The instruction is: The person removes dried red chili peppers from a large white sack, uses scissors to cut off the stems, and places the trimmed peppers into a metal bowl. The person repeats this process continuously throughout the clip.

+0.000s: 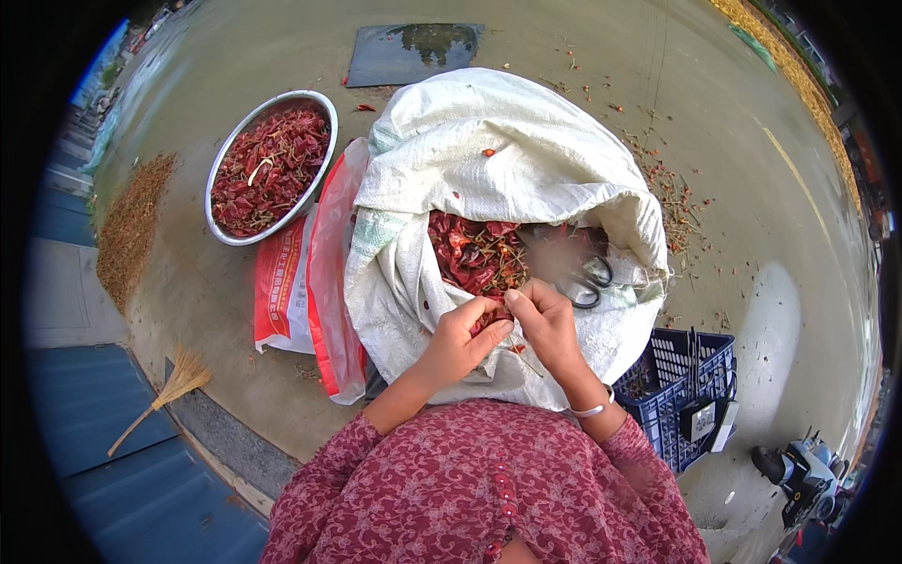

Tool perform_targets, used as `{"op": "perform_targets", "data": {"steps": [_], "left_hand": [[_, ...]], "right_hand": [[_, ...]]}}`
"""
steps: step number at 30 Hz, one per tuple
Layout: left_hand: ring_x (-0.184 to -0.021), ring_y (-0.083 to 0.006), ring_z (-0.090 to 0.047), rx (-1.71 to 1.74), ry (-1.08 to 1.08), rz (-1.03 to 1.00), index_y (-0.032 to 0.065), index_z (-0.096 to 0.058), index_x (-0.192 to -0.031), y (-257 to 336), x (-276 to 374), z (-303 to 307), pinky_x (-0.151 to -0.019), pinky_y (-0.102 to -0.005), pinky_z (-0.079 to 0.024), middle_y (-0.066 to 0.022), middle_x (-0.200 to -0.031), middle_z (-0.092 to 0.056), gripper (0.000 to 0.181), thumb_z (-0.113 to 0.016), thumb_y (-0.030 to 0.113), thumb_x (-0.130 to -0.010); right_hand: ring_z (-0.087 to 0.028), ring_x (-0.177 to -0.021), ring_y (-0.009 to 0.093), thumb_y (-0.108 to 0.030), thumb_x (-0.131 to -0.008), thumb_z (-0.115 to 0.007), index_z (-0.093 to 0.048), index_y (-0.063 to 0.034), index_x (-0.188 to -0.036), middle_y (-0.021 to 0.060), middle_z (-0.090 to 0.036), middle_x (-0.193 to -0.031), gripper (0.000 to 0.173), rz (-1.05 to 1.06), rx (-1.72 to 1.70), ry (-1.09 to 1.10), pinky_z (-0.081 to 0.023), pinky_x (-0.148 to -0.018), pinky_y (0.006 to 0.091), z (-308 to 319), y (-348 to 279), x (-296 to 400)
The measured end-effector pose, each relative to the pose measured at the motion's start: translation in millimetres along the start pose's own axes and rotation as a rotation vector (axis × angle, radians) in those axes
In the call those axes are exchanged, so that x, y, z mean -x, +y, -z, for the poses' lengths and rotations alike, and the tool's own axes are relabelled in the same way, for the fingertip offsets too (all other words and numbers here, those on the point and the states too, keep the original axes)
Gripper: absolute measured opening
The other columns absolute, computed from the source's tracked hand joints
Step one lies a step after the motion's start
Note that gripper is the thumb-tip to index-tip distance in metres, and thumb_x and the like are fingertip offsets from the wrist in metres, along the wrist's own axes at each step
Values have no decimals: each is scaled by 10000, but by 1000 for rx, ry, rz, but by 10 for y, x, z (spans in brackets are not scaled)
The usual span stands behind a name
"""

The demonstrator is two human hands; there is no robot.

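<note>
A white woven sack (pixel 423 282), opened and folded down, holds dried red chili peppers (pixel 472 254) with their stems. Over the near edge of its mouth, my left hand (pixel 461 338) pinches a dried red chili (pixel 492 317) between thumb and fingers. Close against it, my right hand (pixel 546 317) has thumb and forefinger pressed together at the chili's end; whatever small part lies between them is hidden. Black-handled scissors (pixel 588 285) lie at the right of the sack's opening, their blades blurred. A metal basin (pixel 335 134) heaped with red chilies (pixel 271 166) stands at the upper left.
Red-and-white plastic bags (pixel 331 282) lie left of the sack. A blue plastic crate (pixel 673 395) stands at its right. Loose stems (pixel 673 204) litter the concrete. Farther out are a straw broom (pixel 176 384), a brown heap (pixel 134 225), a dark flat sheet (pixel 409 53) and a scooter (pixel 807 476).
</note>
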State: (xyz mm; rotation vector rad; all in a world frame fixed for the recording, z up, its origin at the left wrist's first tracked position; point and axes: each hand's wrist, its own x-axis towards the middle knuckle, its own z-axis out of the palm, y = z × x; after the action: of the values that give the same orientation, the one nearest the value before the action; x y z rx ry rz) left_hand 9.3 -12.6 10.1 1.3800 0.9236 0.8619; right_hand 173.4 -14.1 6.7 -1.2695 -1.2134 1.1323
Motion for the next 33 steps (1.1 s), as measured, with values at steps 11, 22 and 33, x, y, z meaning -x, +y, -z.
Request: {"op": "perform_targets", "data": {"steps": [11,22,33], "left_hand": [[-595,-38,-445,59,-87,27,-23,-637,-1000,160,11,28,-525,-234,-370,16,-703,-543,155,-614,123,-954],[-599,-52,-504,17,201,30,-1,-633,-987,131,63,290,-538,-214,-394,10,-740,-592,150,-641,147,-959],[-452,-29,-451,187,870,57,81,-581,-898,-20,122,1501,-374,-187,-292,-1,-708,-600,287,-564,347,-1004]], "right_hand": [[-393,-483,60,-158,-967,-594,-489,-65,-693,-48,-457,-602,307,-305,-181,-15,-286,-422,264,-8,-175,54],[-508,-626,74,-293,-1024,-530,-596,-35,-1067,0,-578,-825,269,-310,-876,89,-460,-546,225,891,-141,-308],[-663,-921,405,-216,-807,-699,-512,-110,-1331,198,-604,-1207,566,-133,974,-374,-539,-790,476,96,652,-152]]}}
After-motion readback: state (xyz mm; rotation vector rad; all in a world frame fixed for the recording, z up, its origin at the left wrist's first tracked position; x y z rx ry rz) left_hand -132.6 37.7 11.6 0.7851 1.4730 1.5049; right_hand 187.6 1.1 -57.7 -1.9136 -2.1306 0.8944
